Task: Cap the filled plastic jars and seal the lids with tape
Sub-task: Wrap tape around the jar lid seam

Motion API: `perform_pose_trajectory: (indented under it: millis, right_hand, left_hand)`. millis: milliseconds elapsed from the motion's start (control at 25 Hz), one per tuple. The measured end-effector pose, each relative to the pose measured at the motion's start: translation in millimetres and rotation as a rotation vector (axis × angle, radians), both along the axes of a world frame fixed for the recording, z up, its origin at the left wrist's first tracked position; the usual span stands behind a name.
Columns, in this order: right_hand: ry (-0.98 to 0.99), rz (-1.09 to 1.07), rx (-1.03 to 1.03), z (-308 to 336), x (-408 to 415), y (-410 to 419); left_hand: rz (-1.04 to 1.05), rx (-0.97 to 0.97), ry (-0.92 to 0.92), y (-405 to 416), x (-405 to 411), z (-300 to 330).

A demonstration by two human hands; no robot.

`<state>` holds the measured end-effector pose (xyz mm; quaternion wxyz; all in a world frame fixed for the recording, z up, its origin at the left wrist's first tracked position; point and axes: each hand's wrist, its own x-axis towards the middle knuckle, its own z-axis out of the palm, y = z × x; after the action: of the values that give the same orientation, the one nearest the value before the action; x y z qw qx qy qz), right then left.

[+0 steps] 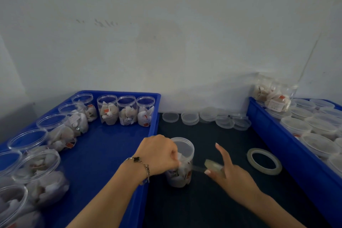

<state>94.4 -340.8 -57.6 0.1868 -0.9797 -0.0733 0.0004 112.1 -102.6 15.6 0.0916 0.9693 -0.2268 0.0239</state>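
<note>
The clear jar (180, 164), filled with white sachets and capped, stands on the dark table (212, 200) between two blue trays (103, 153). The left hand (159, 154) grips it near the lid (182, 145). The right hand (228, 172) pinches a tape roll (214, 166), forefinger straight; a strip reaches the jar.

Open mat (212, 207) between blue trays (154, 116)

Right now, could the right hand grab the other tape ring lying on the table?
Probably yes, but not yet. The spare tape ring lies in the open just beside the right hand, with nothing between them. That hand already holds a tape roll stretched to the capped jar.
</note>
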Motion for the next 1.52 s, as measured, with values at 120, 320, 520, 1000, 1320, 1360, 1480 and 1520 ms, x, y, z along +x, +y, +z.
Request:
perform_pose_trajectory:
  millis: [120,320,520,1000,1320,1360,1480,1520]
  right_hand:
    - [-0.113,-0.024,-0.064,2.3,4.8,6.2]
    - [-0.215,-0.037,-0.158,-1.1,11.8,5.3]
    - [-0.213,-0.038,-0.162,-2.9,26.7,9.2]
    - [-0.232,0.020,-0.178,-2.1,27.2,4.3]
    - [-0.171,0.013,-0.173,-2.8,36.5,8.1]
    - [-0.158,0.009,-0.170,-2.6,37.4,8.6]
    - [-0.139,-0.005,-0.169,-2.6,39.2,9.4]
    - [-0.139,-0.005,-0.173,-2.8,39.9,9.8]
  left_hand:
    - [0.030,0.043,-0.002,1.6,0.6,0.6]
    - [0.039,0.176,0.007,-6.1,-1.3,-8.4]
    - [0.115,0.260,-0.060,-12.8,-1.3,-16.9]
    - [0.173,0.047,0.055,-3.5,-8.0,-22.1]
    - [0.223,0.077,0.052,-7.0,-5.5,-27.4]
    - [0.223,0.077,0.055,-7.1,-5.3,-27.2]
    - [0.231,0.085,0.063,-7.2,-3.7,-26.6]
    - [0.234,0.089,0.066,-7.2,-3.5,-26.3]
